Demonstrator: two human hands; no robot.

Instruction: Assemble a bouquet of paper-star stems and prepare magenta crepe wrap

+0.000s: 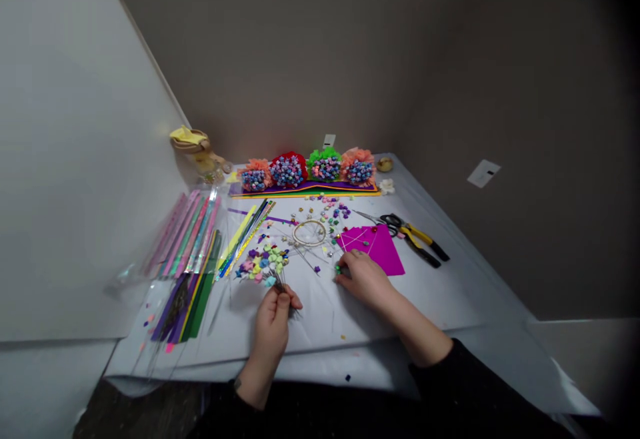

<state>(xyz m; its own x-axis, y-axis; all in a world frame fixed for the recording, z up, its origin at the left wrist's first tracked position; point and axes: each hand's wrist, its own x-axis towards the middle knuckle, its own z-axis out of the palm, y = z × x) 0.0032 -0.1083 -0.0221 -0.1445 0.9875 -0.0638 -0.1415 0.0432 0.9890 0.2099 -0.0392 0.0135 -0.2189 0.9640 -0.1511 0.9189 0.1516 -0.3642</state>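
Observation:
My left hand (273, 319) grips a bunch of thin wire stems topped with small paper stars in pastel colours (263, 266), holding it low over the table. My right hand (364, 279) rests on the grey-white table covering (320, 319), its fingertips at a small green paper star (339, 269). Just beyond that hand lies a magenta paper sheet (373, 249). A thin gold-coloured wire ring (309, 232) and scattered paper stars lie between my hands, farther up the table.
Four paper-flower bunches studded with stars (306, 170) stand on coloured paper at the back. Yellow-handled pliers (423, 242) and scissors (383, 220) lie at the right. Strips of coloured paper in clear sleeves (187, 242) lie at the left, near a wall. A yellow-topped ornament (195, 149) stands in the corner.

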